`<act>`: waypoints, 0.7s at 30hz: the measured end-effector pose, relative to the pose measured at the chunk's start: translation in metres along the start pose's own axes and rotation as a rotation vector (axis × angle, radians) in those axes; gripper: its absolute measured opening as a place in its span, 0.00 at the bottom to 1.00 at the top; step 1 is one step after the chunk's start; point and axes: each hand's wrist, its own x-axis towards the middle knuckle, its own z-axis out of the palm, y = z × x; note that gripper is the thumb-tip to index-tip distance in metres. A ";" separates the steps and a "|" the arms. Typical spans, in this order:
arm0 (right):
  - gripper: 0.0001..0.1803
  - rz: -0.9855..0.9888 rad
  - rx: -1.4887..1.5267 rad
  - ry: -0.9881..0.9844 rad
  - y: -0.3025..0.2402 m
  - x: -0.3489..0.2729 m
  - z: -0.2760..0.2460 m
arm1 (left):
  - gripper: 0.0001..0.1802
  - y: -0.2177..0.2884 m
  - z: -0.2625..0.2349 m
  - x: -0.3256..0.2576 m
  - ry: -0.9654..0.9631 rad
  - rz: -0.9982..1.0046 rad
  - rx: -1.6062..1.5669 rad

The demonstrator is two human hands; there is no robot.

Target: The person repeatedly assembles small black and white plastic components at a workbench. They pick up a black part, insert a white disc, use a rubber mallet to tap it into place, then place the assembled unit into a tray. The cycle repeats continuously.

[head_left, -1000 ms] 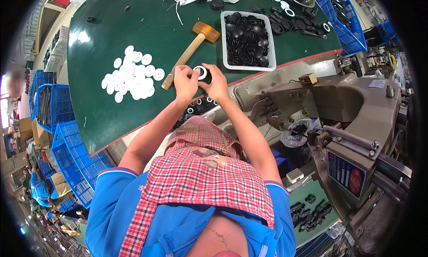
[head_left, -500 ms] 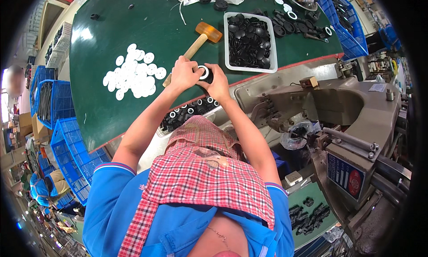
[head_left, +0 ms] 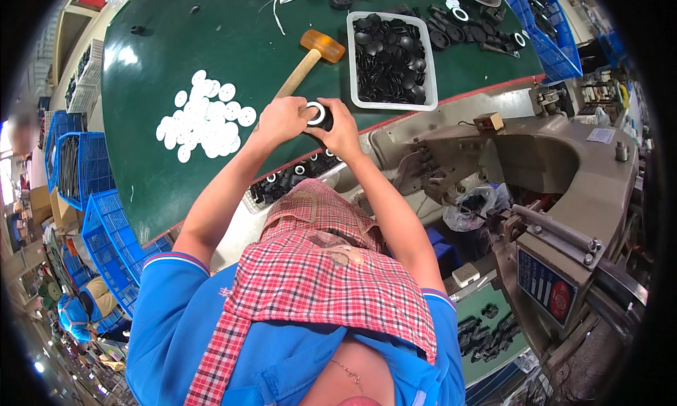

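Observation:
Between my two hands is a round black part with a white ring [head_left: 316,114], held close to the table's front edge. My right hand [head_left: 340,130] curls its fingers and thumb round the part's right side. From the left, my left hand [head_left: 283,119] presses its fingers onto the white ring, and its fingertips are partly hidden. A mallet with an orange head [head_left: 323,46] lies on the green table, its wooden handle running under my left hand. White discs [head_left: 208,120] lie in a loose pile to the left. Right of the mallet stands a white tray [head_left: 352,60] full of black round caps.
Below my hands, a bin [head_left: 255,207] holds black parts with white rings. A large metal machine [head_left: 564,152] stands at the right. More black parts [head_left: 458,32] and a blue crate [head_left: 553,46] are at the far right. Blue crates [head_left: 106,230] stand left of the table [head_left: 148,173].
The view has shifted slightly, so the table things sit a little further left and up. Both hands stay together on the black part, with only a small change in the left hand's fingers.

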 end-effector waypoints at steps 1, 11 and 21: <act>0.35 0.005 0.001 -0.003 -0.001 0.001 -0.001 | 0.23 -0.002 -0.003 0.003 -0.023 0.011 0.039; 0.36 0.025 -0.031 -0.031 -0.010 -0.002 0.001 | 0.21 -0.025 0.004 0.088 0.194 0.069 0.187; 0.35 -0.010 -0.023 0.008 0.003 -0.004 0.002 | 0.13 -0.007 -0.089 -0.057 -0.008 0.091 -0.451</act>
